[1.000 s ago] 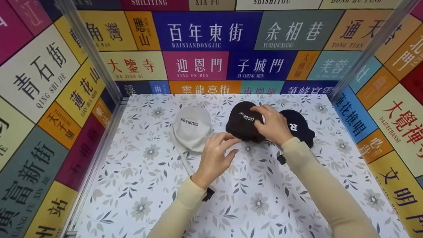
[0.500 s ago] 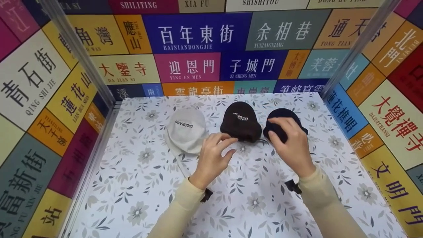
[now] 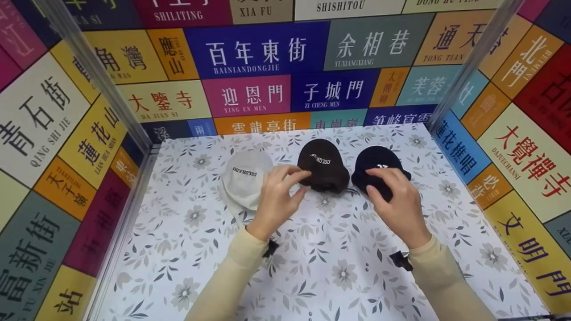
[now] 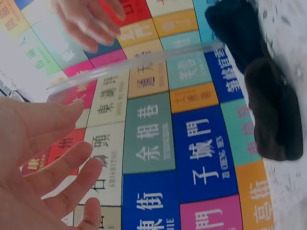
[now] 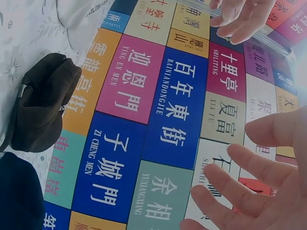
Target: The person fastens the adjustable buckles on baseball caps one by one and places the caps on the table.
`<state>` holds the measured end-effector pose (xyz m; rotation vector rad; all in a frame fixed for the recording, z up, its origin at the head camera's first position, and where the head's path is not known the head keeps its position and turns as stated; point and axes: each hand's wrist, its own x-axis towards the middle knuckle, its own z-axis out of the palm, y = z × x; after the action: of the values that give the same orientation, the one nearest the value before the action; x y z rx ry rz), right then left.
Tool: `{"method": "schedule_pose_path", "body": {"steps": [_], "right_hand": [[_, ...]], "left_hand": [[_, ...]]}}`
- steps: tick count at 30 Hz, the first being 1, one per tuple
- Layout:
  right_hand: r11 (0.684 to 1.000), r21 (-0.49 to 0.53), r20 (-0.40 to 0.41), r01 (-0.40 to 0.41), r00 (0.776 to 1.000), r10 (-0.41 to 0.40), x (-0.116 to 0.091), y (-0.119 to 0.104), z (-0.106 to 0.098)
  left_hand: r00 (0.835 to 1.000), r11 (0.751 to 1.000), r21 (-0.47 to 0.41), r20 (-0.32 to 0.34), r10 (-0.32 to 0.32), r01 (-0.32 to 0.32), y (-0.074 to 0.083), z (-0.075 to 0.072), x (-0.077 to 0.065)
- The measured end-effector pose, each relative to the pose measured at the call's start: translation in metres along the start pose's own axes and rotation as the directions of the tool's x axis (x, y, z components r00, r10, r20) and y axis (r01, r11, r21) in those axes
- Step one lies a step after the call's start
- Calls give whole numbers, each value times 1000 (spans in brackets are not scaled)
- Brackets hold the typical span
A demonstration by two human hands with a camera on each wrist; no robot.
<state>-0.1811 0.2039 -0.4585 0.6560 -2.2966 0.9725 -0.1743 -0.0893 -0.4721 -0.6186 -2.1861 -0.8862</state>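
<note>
Three baseball caps stand in a row on the table. Leftmost in the head view is a light grey cap [image 3: 246, 167] lettered COLORADO, partly behind my left hand [image 3: 277, 198]. Beside it sits a dark brown cap [image 3: 322, 167] with white lettering; my left fingertips overlap its edge there. At right, a navy cap [image 3: 377, 157] has its white letter mostly covered by my right hand [image 3: 399, 203]. Both hands hover with loosely bent fingers and hold nothing. The left wrist view shows the left hand [image 4: 53, 167] apart from the caps, as does the right wrist view for the right hand [image 5: 259, 177].
A white table [image 3: 321, 285] with grey flowers and leaves carries the caps. Colourful lettered panels [image 3: 256, 49] wall in the back and both sides, with metal posts [image 3: 459, 80] at the corners. Black straps [image 3: 401, 260] sit at the wrists.
My right hand has left the brown cap and come right and back toward me, in front of the navy cap. The left hand has risen slightly forward. The head view has shifted.
</note>
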Motion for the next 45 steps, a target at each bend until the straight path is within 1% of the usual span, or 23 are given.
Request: {"method": "schedule_pose_path", "body": {"steps": [4, 7, 9, 13, 15, 17, 19, 21, 22, 24, 25, 26, 27, 29, 30, 31, 32, 34, 36, 38, 40, 42, 45], "right_hand": [[1000, 2, -2, -13, 1000, 13, -7, 5, -1], [1000, 8, -7, -22, 1000, 22, -13, 9, 1], [999, 14, -2, -35, 999, 35, -17, 12, 1], [998, 15, 6, -56, 998, 56, -26, 17, 3], [998, 5, 15, -67, 998, 66, -33, 21, 5], [997, -5, 27, -74, 997, 74, -40, 25, 9], [996, -18, 45, -89, 995, 90, -48, 29, 13], [994, -23, 62, -106, 992, 108, -54, 32, 16], [993, -27, 69, -114, 991, 115, -57, 33, 18], [991, -37, 80, -126, 988, 129, -62, 34, 19], [991, -39, 85, -132, 987, 135, -63, 35, 20], [990, -41, 87, -137, 986, 140, -65, 36, 21], [988, -40, 92, -146, 985, 149, -66, 37, 21], [985, -42, 102, -166, 980, 170, -68, 38, 23], [983, -41, 108, -178, 977, 182, -70, 39, 24], [981, -41, 113, -188, 975, 191, -71, 39, 24], [980, -40, 117, -196, 973, 199, -72, 39, 25], [978, -45, 123, -205, 970, 209, -74, 40, 26], [977, -46, 124, -208, 969, 212, -76, 40, 27], [977, -50, 126, -205, 969, 210, -78, 40, 27], [978, -51, 126, -201, 970, 206, -79, 41, 28], [979, -50, 120, -197, 972, 202, -80, 41, 27], [981, -51, 109, -188, 975, 192, -80, 41, 26]], "left_hand": [[998, 998, 6, 8, -61, 61, -27, -3, 13], [991, 991, 17, 17, -130, 129, -53, -4, 18], [985, 984, 38, 22, -172, 171, -73, -4, 18], [972, 965, 127, 19, -236, 231, -112, -3, 10], [963, 950, 176, 27, -268, 259, -128, -1, 2], [948, 929, 224, 49, -314, 296, -142, 0, -10], [925, 905, 264, 91, -368, 334, -153, 1, -24], [893, 882, 301, 159, -421, 362, -160, 3, -37], [874, 873, 317, 201, -443, 370, -163, 3, -44], [835, 866, 331, 287, -470, 374, -167, 6, -56], [812, 863, 338, 330, -482, 375, -168, 7, -61], [789, 859, 344, 366, -494, 379, -169, 9, -66], [770, 856, 350, 393, -503, 381, -169, 10, -70], [748, 845, 368, 410, -522, 388, -170, 14, -78], [743, 837, 381, 404, -533, 393, -170, 17, -81], [746, 829, 391, 388, -542, 400, -170, 18, -84], [755, 824, 397, 364, -546, 405, -170, 20, -86], [779, 818, 403, 311, -545, 411, -171, 23, -90], [805, 818, 403, 261, -532, 410, -172, 25, -92], [826, 819, 406, 221, -518, 405, -172, 25, -93], [845, 821, 406, 181, -503, 402, -172, 23, -91], [861, 823, 409, 149, -486, 394, -171, 20, -86], [877, 828, 404, 113, -468, 389, -170, 14, -75]]}}
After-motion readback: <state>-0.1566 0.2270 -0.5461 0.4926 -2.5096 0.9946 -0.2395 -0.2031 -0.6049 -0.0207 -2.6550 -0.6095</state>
